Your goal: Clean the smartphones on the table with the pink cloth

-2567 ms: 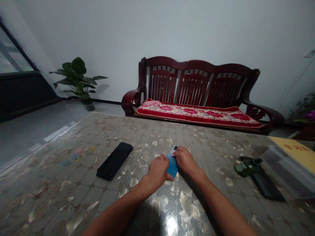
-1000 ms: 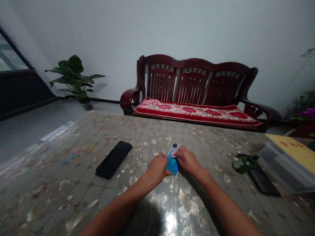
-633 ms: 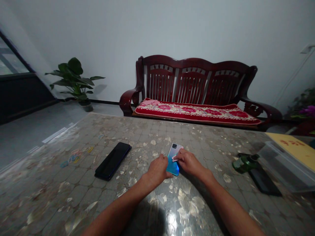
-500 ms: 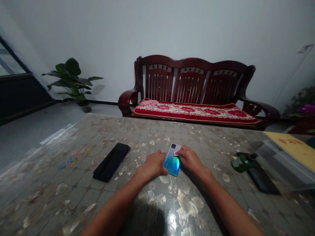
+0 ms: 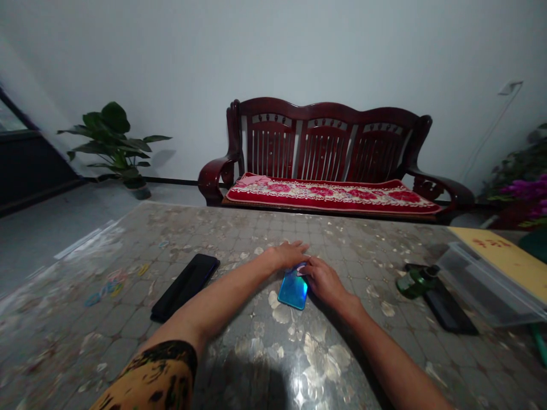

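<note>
A blue phone [image 5: 293,290] lies flat, back up, near the middle of the bench [image 5: 128,341]. The left hand [image 5: 285,255] rests palm down at the phone's far end, its fingers [image 5: 299,247] spread and released, grasping nothing; whether they touch the phone's top edge cannot be told. The right hand [image 5: 322,279] lies on the phone's right side, its fingers curled and pinching a small pale cloth [image 5: 301,269] against the phone's upper back. To the left, well apart, a black phone [image 5: 185,286] lies face up, and farther left a few coloured bands [image 5: 105,285] are scattered on the bench. On the right a green bottle [image 5: 412,282] lies on its side, touching a dark slab [image 5: 448,307], just beside a clear box [image 5: 487,285] with a yellow lid [image 5: 499,253]. Beyond the bench stand a wooden sofa [image 5: 333,142] with a red cushion [image 5: 333,195] and a plant [image 5: 111,139].
</note>
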A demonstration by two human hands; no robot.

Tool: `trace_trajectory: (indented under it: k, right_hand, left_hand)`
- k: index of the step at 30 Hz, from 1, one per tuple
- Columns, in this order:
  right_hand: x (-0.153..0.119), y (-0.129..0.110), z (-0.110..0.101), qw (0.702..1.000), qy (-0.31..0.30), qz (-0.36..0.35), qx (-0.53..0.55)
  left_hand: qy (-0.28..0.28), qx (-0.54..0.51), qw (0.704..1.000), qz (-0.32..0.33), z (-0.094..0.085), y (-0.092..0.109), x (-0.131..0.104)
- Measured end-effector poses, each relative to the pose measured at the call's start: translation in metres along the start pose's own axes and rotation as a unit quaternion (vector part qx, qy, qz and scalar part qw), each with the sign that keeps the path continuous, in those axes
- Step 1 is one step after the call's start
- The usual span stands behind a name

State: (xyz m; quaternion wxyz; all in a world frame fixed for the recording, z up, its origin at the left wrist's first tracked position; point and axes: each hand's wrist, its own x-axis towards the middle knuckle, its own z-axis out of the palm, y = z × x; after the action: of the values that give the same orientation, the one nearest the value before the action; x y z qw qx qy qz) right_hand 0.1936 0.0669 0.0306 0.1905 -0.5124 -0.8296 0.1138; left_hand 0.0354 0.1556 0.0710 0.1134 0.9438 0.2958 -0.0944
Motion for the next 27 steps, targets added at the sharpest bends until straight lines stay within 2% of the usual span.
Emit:
trace_trajectory:
  k: [5,9,12,16,18,20,23,25,27]
  right_hand:
    - [-0.004,-0.006,-0.006,1.000,-0.015,-0.003,-0.011]
    - [-0.009,-0.013,-0.014,0.995,-0.079,-0.051,-0.019]
    - [-0.007,-0.015,-0.020,0.993,-0.105,-0.043,-0.032]
    - [0.001,-0.014,-0.019,0.994,-0.093,0.006,-0.050]
    - [0.002,-0.016,-0.015,0.995,-0.080,0.022,-0.054]
    - [-0.001,-0.018,-0.011,0.996,-0.072,0.030,-0.051]
    - [-0.009,-0.022,-0.007,0.996,-0.076,0.004,-0.035]
    - [-0.013,-0.021,-0.007,0.997,-0.073,-0.007,-0.022]
    - [-0.016,-0.016,-0.008,0.998,-0.055,0.016,-0.017]
  left_hand:
    - [-0.007,-0.003,1.000,-0.007,0.001,0.000,0.003]
    - [0.008,-0.006,1.000,-0.026,0.002,-0.001,-0.003]
    - [0.012,0.004,0.998,-0.063,0.002,-0.006,-0.010]
    - [-0.023,0.016,0.991,-0.129,0.001,-0.017,-0.022]
    - [-0.026,0.008,0.990,-0.142,0.004,-0.023,-0.030]
    - [-0.017,0.001,0.991,-0.136,0.009,-0.028,-0.038]
    - [0.008,-0.006,0.991,-0.131,0.020,-0.031,-0.051]
    - [0.030,-0.014,0.991,-0.133,0.027,-0.029,-0.058]
    - [0.045,-0.020,0.990,-0.135,0.031,-0.023,-0.064]
